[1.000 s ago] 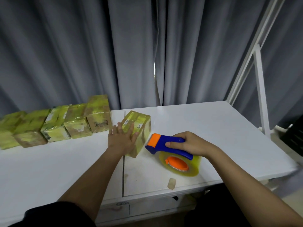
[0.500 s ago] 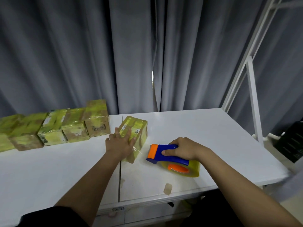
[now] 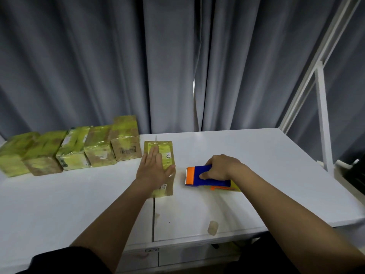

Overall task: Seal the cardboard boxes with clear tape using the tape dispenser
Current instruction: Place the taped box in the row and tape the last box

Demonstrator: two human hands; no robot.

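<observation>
A tape-wrapped cardboard box (image 3: 166, 155) lies on the white table (image 3: 256, 159) near its middle seam. My left hand (image 3: 153, 169) lies flat on top of the box with straight fingers. To the right, my right hand (image 3: 219, 168) grips the blue and orange tape dispenser (image 3: 199, 176), which rests on the table with its yellowish tape roll (image 3: 235, 188) partly hidden under my wrist. The dispenser sits a short way from the box, not touching it.
A row of several taped boxes (image 3: 69, 149) lines the back left of the table by the grey curtain (image 3: 177, 66). A small scrap of tape (image 3: 213, 227) lies near the front edge. A white frame (image 3: 322, 115) stands at the right.
The box has been turned from slanted to square with the table under my left hand. My right hand has tipped the dispenser flatter, so less of the roll shows. The head camera has shifted.
</observation>
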